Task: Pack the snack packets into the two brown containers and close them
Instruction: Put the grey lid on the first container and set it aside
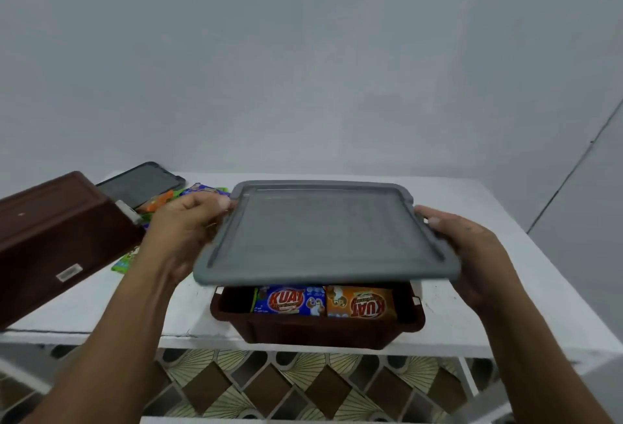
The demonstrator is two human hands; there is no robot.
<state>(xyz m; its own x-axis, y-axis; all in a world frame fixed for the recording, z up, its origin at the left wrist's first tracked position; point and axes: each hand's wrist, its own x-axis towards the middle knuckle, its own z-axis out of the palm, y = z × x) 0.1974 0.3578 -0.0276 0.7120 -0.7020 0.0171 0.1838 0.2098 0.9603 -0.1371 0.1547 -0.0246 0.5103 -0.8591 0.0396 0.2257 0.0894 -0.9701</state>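
Note:
I hold a grey lid (323,231) flat in the air just above a brown container (317,326) at the table's front edge. My left hand (183,221) grips the lid's left edge and my right hand (468,248) grips its right edge. Inside the container lie a blue snack packet (290,300) and an orange snack packet (360,302); the lid hides whatever is behind them. A second brown container (57,238) stands at the left, tilted. Loose snack packets (161,203) lie behind my left hand.
A second dark grey lid (141,182) lies at the back left of the white table (488,288), against the wall. A green packet (123,263) shows beside the left container. Patterned tiled floor lies below the table's front edge.

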